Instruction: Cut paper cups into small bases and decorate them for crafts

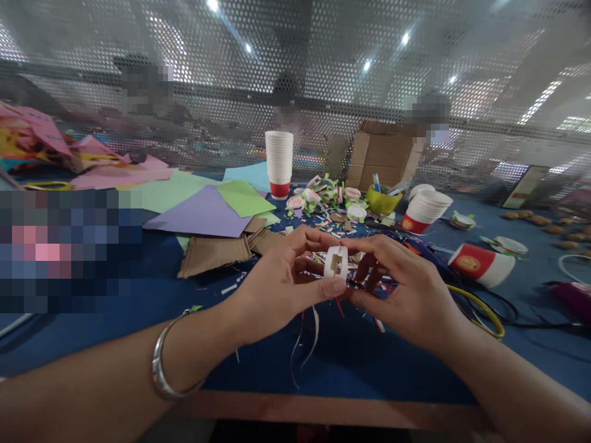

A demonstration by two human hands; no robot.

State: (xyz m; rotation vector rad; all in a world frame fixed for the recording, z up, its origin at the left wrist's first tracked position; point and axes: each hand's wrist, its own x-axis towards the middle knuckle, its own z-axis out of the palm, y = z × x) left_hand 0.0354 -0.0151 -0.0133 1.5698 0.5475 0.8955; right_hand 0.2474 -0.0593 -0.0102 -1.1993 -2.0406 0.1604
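Note:
In front of me, above the scraps, my left hand (286, 277) pinches a short white paper-cup piece (329, 264) between thumb and fingers. A small notch is cut through its wall. My right hand (401, 283) meets it from the other side, with the index fingertip at its upper edge. Something thin and dark shows by the right thumb, too little of it to name. Beneath both hands lie red and white paper strips (315, 332). Similar cup-base pieces with green paper parts (356, 213) are heaped behind the hands.
A tall stack of paper cups (279, 157) stands at the back, with more cups (427, 209) to the right and one cup (482, 264) on its side. Coloured paper sheets (198, 212) and torn cardboard (215, 255) lie left. A yellow bowl (383, 202) holds pens. Cables (503, 304) run right.

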